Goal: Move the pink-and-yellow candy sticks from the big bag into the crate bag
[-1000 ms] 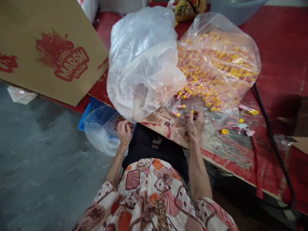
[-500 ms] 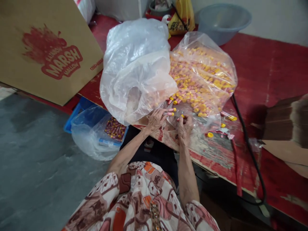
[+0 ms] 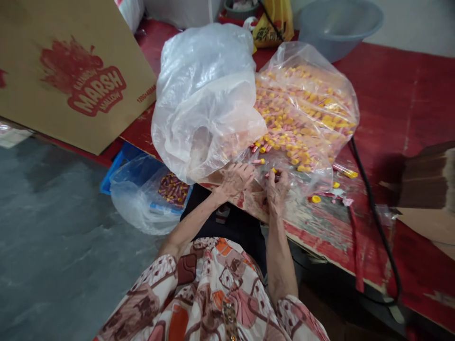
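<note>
A clear plastic bag [image 3: 309,102] full of small pink tubes with yellow caps lies open on the red table [image 3: 408,94]. My left hand [image 3: 234,179] is at the bag's mouth, fingers curled on a pink tube [image 3: 256,161]. My right hand [image 3: 277,187] is beside it, fingers closed on a tube with a yellow cap. A crumpled, nearly empty clear bag [image 3: 208,94] stands just to the left of the full one.
A blue crate [image 3: 121,163] lined with a plastic bag holds finished dark red pieces [image 3: 173,188] on the grey floor at my left. A large cardboard box [image 3: 71,66] stands behind it. A black cable [image 3: 373,213], loose yellow caps [image 3: 314,199] and a grey basin [image 3: 337,21] are on the table.
My left hand came up from the blue crate on the floor to the bag's mouth beside my right hand. The view shifted slightly.
</note>
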Tool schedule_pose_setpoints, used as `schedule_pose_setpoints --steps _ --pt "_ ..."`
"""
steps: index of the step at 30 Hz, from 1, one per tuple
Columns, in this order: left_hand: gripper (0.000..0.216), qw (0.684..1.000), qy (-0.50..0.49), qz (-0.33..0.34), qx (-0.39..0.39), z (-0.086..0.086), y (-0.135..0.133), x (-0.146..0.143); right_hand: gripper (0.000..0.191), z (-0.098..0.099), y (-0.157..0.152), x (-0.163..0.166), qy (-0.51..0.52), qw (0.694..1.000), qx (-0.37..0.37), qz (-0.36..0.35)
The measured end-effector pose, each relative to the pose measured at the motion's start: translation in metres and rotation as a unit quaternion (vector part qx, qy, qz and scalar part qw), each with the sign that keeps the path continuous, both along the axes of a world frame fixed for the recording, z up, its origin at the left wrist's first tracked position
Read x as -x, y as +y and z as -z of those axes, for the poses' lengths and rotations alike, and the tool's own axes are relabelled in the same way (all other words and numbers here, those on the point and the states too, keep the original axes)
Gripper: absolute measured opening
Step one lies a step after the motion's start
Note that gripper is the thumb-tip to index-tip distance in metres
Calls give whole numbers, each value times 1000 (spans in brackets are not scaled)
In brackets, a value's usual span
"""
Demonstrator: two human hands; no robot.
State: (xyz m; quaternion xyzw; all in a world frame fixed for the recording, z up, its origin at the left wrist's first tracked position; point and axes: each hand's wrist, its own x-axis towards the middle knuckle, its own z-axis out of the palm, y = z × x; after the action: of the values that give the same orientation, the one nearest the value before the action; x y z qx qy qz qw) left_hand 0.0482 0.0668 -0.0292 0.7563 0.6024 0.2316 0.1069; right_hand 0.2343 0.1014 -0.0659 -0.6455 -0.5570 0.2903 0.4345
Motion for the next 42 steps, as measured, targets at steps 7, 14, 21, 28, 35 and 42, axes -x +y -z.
schedule_pose_setpoints --steps 7,14,21,28,35,42 --pt "9 996 -69 -43 29 14 -7 -1 21 -13 -2 3 14 999 46 11" --pt "7 998 -35 -48 -20 12 -12 -2 24 -20 -7 4 18 998 28 53" --pt "10 997 -30 -67 -29 18 -26 5 32 -12 -10 1 -20 999 -14 26" --pt "12 992 -50 -94 -60 31 -33 22 43 -4 -7 0 -64 997 -40 -9" --pt "13 987 -111 -104 -56 24 -29 4 45 -3 -17 2 -80 996 -25 -28" --pt "5 982 -172 -80 -13 36 -34 -5 43 -11 -42 22 -81 994 -28 -68"
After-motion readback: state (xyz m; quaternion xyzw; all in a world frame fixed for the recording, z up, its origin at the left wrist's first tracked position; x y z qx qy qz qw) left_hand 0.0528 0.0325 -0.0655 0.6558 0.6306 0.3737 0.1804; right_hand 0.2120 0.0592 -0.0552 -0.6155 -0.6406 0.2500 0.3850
